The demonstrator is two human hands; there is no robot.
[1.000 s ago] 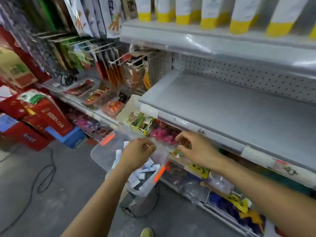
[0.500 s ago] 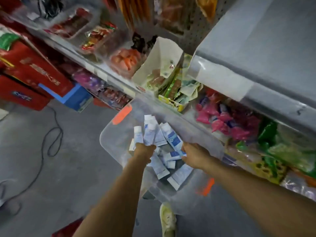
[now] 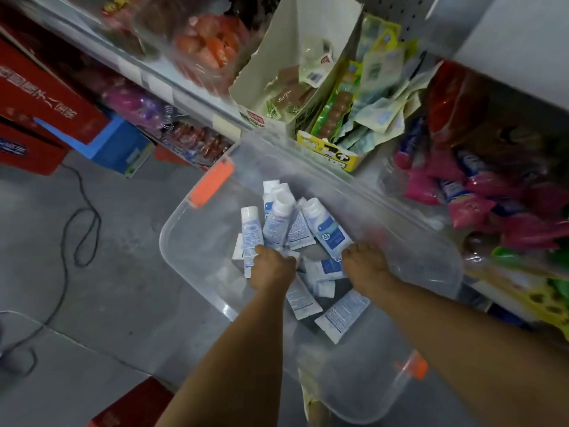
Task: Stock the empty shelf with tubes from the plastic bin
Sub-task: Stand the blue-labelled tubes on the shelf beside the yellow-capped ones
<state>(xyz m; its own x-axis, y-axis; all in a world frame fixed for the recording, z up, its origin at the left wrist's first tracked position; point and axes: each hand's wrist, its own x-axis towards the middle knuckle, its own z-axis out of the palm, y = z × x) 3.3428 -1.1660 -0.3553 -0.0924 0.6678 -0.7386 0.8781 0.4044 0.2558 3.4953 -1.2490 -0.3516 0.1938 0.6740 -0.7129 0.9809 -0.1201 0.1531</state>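
A clear plastic bin with orange latches sits below the shelves, and several white-and-blue tubes lie loose in it. My left hand is inside the bin and grips a fanned bunch of tubes with their caps pointing up. Beside it, my right hand reaches into the pile, fingers curled down on the crimped end of a blue-labelled tube. Only the grey edge of the empty shelf shows, at the top right above the bin.
The lower shelf behind the bin carries a yellow box of snack packets, an open cardboard box and pink packets. Red cartons stand on the floor at left, with a black cable looped nearby.
The view dropped from the empty shelf to the bin. Both hands moved from the bin's rim and shelf edge down into the bin, where the left one gathered a bunch of tubes.
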